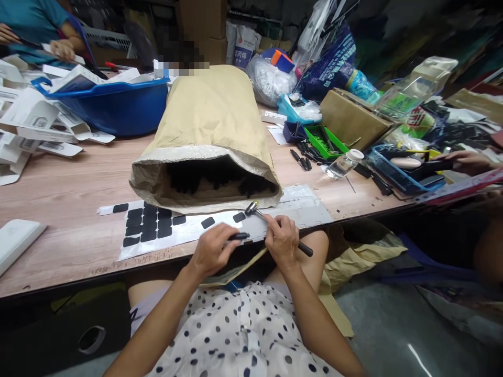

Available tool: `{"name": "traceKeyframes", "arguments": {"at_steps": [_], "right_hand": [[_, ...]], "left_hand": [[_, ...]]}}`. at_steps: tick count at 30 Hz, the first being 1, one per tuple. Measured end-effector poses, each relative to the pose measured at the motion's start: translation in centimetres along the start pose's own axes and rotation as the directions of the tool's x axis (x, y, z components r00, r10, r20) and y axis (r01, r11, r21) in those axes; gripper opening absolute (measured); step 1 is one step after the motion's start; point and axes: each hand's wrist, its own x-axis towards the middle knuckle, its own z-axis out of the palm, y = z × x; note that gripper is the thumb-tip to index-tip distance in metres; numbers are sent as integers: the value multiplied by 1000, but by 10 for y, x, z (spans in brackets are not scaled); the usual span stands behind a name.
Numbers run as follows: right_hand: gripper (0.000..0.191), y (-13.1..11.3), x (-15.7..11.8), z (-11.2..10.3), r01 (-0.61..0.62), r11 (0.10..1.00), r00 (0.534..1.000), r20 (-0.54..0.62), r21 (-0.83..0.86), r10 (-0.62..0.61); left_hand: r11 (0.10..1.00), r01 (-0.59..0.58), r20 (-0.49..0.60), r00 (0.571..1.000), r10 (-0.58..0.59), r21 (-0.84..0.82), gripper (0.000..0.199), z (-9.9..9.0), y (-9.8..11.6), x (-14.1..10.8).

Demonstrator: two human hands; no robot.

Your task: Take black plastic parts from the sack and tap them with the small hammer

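Note:
My left hand (212, 250) is closed on a small black cylindrical part (239, 236), held at the table's front edge. My right hand (282, 240) grips a small hammer (251, 208) by its shaft; the metal head points up and left, and the black handle end sticks out below my fist. Beneath the hands lies a grey-white board (310, 207). To its left, a white backing sheet (124, 252) carries rows of black rounded-square stickers (149, 229). Just beyond lies a large tan paper sack (212, 110), its mouth facing me, with dark pieces (220, 173) inside.
A blue basin (113, 107) with white boxes stands at the back left, near another person's hands (63, 50). On the right are a green tray (325, 140), a clear jar (343, 165) and a blue tray (404, 173), with another hand (467, 161) beyond it.

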Motion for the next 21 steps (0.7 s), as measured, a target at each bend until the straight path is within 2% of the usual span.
{"name": "traceKeyframes", "arguments": {"at_steps": [2,4,5,6,8,9,10,11,13,15,18,20,21], "right_hand": [[36,-2,0,1,-6,1000,1000,-7,-13,6],[35,-3,0,2,-12,1000,1000,-11,-23,11],[35,-3,0,2,-11,1000,1000,-14,-24,11],[35,-4,0,2,-9,1000,1000,-17,-25,8],[35,-4,0,2,-5,1000,1000,-22,-27,5],[35,-5,0,3,-7,1000,1000,-22,-29,6],[35,-5,0,3,-9,999,1000,-21,-31,9],[35,-5,0,3,-12,999,1000,-17,-30,11],[35,-5,0,3,-11,1000,1000,-8,-22,11],[36,-5,0,3,-7,1000,1000,0,-11,7],[36,-5,0,3,-1,1000,1000,4,1,1],[36,-5,0,3,-6,1000,1000,7,7,6],[36,-5,0,3,-11,1000,1000,10,9,11]], "left_hand": [[999,-8,128,992,13,-43,25,6,11,-22],[989,138,252,957,-146,49,26,15,16,-41],[960,243,304,912,-275,140,26,20,16,-47],[907,342,345,844,-411,244,27,24,15,-51],[772,473,393,671,-628,425,30,30,10,-54],[717,503,404,598,-692,484,32,31,8,-53],[683,517,412,549,-727,516,34,31,7,-51],[668,524,417,525,-742,529,36,30,8,-49],[677,530,414,539,-734,511,38,24,12,-45],[744,524,446,596,-668,415,36,13,20,-38],[852,507,505,706,-497,131,27,-5,28,-16],[860,510,402,786,-470,11,31,-15,22,11],[852,523,272,818,-507,14,30,-19,16,27]]}}
